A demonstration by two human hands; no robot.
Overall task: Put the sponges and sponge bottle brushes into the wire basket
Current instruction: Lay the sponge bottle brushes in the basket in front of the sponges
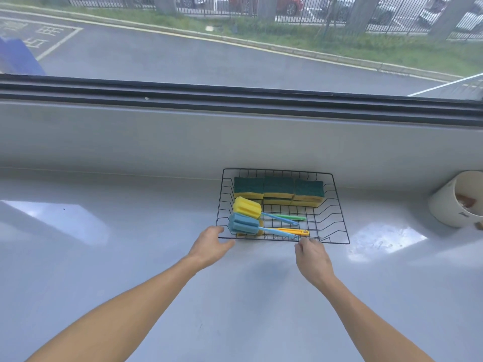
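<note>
A black wire basket (337,202) sits on the grey counter below the window. Several green-and-yellow sponges (278,189) are stacked in a row along its far side. In its near left part lie the sponge bottle brushes: a yellow-headed one (247,207) and a blue-headed one (243,223), with blue, green and yellow handles pointing right. My left hand (209,245) touches the basket's near left corner with its fingers apart. My right hand (312,253) has its fingertips pinched on the near rim wire by the brush handle ends.
A white bowl-like pot (449,205) with brown bits inside stands at the right edge of the counter. A raised grey sill and a dark window frame run behind the basket. Grey counter (130,257) stretches to the left and in front.
</note>
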